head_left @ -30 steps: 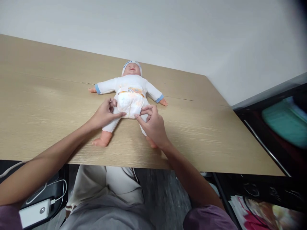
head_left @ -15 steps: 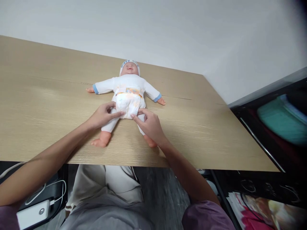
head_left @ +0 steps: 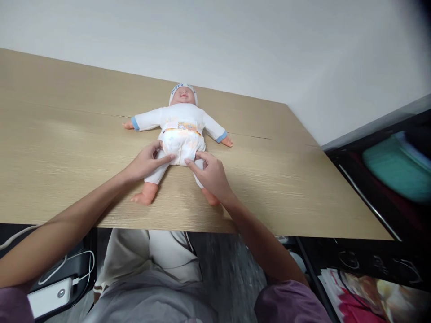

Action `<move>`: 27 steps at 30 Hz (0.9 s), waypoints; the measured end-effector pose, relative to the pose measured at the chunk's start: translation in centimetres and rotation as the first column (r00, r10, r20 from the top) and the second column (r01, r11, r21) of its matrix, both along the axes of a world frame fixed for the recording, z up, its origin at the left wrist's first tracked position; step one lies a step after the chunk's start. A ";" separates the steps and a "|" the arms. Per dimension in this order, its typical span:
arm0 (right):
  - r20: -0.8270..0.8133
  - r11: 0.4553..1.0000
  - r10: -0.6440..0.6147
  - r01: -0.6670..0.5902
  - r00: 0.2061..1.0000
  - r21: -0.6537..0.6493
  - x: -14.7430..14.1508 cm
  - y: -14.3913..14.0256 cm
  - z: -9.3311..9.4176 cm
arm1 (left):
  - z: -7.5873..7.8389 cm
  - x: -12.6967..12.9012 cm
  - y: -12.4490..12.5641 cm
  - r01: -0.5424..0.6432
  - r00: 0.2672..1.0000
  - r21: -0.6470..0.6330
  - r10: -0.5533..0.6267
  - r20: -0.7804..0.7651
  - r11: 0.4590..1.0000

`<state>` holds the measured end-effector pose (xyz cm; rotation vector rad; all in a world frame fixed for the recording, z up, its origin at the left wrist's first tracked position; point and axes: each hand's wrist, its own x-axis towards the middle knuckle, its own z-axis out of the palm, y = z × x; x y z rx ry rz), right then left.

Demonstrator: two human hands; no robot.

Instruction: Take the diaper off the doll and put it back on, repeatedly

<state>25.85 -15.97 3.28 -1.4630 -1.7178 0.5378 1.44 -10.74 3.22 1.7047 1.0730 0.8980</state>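
**Both hands at the doll's diaper**

I see the table (head_left: 303, 188) filling most of the view, pale wood grain, its near edge running across at 6 o'clock and its far edge meeting the white wall (head_left: 269, 45) at 12. The surface is bare out to 9 o'clock and toward 3.

The doll (head_left: 180, 134) lies on its back just above centre, head at 12, arms spread to 9 and 3, bare feet toward 6. It wears a white suit with blue cuffs, a white cap and a white diaper (head_left: 182, 146) with an orange-printed waistband.

My left hand (head_left: 146, 162) sits at the diaper's 8 o'clock corner, fingers narrow, forefinger laid along the lower edge and thumb up against the side. My right hand (head_left: 210, 172) is at the 4 o'clock corner, fingers curled close, tips touching the diaper's lower edge and covering the doll's thigh. Whether either actually pinches fabric, I cannot tell.

At 3 o'clock a dark shelf (head_left: 380, 179) holds a teal bundle (head_left: 397, 168). At 7 o'clock, below the table edge, lies a white power bank (head_left: 50, 298) with cable.
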 end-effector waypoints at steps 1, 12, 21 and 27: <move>-0.002 1.000 0.006 -0.006 1.000 0.009 -0.1 0.0 0.0 | 0.1 0.1 -0.1 -0.006 1.000 0.014 0.006 -0.012 1.000; -0.149 0.994 -0.063 0.049 0.987 -0.096 0.5 0.6 -0.3 | -0.1 0.4 0.2 -0.057 0.998 0.015 0.057 0.020 0.998; 0.042 0.993 -0.076 0.072 0.996 0.090 0.3 -0.1 -0.8 | -0.8 0.2 0.5 -0.040 0.970 -0.147 0.073 0.231 0.988; 0.066 0.998 0.022 -0.026 0.998 0.055 1.7 -1.7 -0.7 | 0.2 -0.8 -0.9 0.004 0.983 -0.090 0.012 0.181 0.996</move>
